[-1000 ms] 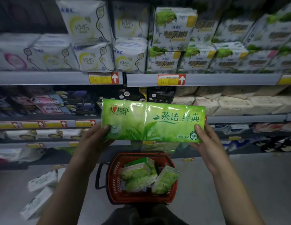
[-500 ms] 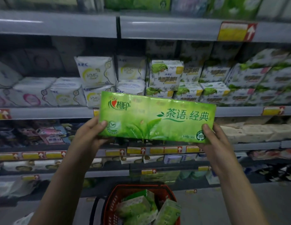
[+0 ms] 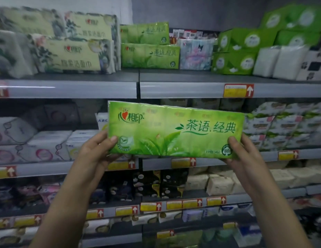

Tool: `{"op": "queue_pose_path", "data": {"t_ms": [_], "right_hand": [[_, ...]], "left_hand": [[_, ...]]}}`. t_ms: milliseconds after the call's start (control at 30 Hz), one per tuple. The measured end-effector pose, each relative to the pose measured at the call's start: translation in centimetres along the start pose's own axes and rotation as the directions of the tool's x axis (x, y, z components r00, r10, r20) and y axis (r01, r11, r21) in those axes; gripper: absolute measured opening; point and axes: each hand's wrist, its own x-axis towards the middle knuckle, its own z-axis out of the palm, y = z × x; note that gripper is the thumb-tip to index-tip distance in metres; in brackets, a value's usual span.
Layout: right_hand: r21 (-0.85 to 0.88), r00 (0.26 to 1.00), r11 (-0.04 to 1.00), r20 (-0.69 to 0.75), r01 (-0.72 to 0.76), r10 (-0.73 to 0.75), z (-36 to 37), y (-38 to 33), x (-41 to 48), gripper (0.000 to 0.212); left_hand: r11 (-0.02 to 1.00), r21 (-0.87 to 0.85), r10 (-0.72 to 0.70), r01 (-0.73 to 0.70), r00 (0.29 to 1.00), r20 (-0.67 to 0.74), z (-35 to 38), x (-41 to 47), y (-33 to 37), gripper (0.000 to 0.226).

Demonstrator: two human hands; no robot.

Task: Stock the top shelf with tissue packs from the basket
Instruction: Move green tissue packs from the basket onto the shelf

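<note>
Held tissue pack (image 3: pixel 175 129): a long green pack with a tea-leaf print, its printed face to the camera. It sits at the centre of the frame, in the air below the top shelf's front edge and in front of the second row of goods. Its long side is nearly level, the right end a little lower.
Left hand (image 3: pixel 95 151): clamped on the pack's lower left corner, thumb pressed on the front face and fingers hidden behind.
Right hand (image 3: pixel 245 154): clamped on the lower right corner in the same way, thumb on the front beside the round mark, fingers out of sight behind.
Top shelf (image 3: pixel 66 88): a grey ledge running across the upper third of the frame.
Matching stock (image 3: pixel 149 55): two green packs of the same print, stacked one on the other at upper centre of the shelf and apart from the held pack.
Cream packs (image 3: pixel 70 56): stacked at upper left, just beside the green stack.
Pastel pack (image 3: pixel 195 54): just right of the green stack.
Bright green soft packs (image 3: pixel 235 61): piled at upper right, with white packs (image 3: pixel 279 63) further right.
Price label (image 3: pixel 238 90): yellow and red with a white arrow, on the ledge at right of centre.
Lower shelves (image 3: pixel 48 169): packed rows, blurred, in the lower half.
</note>
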Motion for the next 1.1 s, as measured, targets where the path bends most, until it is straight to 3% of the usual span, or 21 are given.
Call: {"op": "queue_pose_path", "data": {"t_ms": [200,367,533,700,933,1100], "right_hand": [[0.02,0.998,0.997,-0.004,0.069,-0.069,1.3,-2.9,0.4,0.119],[0.039,0.992,0.992,0.003,0.122,-0.123,3.1,-4.9,0.3,0.09],[0.03,0.984,0.984,0.036,0.175,-0.176,5.0,-6.5,1.3,0.091],[0.037,0.987,0.987,0.024,0.157,-0.158,6.1,-7.9,3.6,0.125],[0.105,0.987,0.983,0.037,0.153,-0.158,7.2,-9.9,8.6,0.133],[0.107,0.985,0.981,0.049,0.16,-0.166,7.0,-10.7,12.6,0.152]], "left_hand": [[0.999,0.009,0.032,-0.033,0.996,0.088,-0.2,1.7,3.7,0.073],[0.999,0.022,0.03,-0.032,0.993,0.114,-0.8,2.8,6.1,0.089],[0.996,0.053,0.062,-0.068,0.992,0.11,-1.6,4.0,8.4,0.095],[0.991,0.069,0.107,-0.117,0.986,0.127,-2.0,5.9,11.1,0.094],[0.958,0.226,0.142,-0.179,0.975,0.17,-0.9,10.0,14.0,0.09],[0.933,0.298,0.138,-0.204,0.964,0.229,-0.4,13.1,14.9,0.078]]}}
